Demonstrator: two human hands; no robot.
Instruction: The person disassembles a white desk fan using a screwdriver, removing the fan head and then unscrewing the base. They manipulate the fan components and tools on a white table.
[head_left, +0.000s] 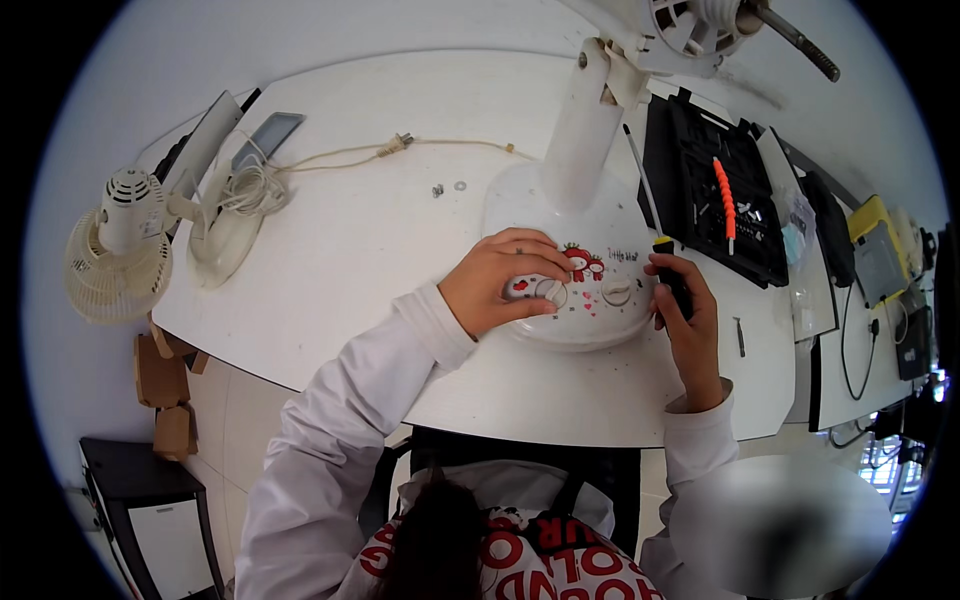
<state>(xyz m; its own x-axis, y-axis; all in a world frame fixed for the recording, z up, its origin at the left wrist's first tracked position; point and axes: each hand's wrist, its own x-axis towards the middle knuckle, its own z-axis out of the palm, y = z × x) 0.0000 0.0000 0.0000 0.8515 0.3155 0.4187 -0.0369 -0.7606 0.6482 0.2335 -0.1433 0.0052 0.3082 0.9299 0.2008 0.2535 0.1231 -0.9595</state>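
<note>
White table (pixel 350 230): fan base (pixel 610 225), open tool case (pixel 665 170), plug (pixel 398 144).

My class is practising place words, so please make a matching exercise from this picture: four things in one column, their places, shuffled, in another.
Things
1. Screwdriver
2. Orange flexible shaft
3. Power plug
4. Left hand

Places
A. On the white fan base
B. Lying across the open black tool case
C. Held in the right hand
D. On the white tabletop, left of the fan's stem

Right pairs: 1-C, 2-B, 3-D, 4-A
</note>
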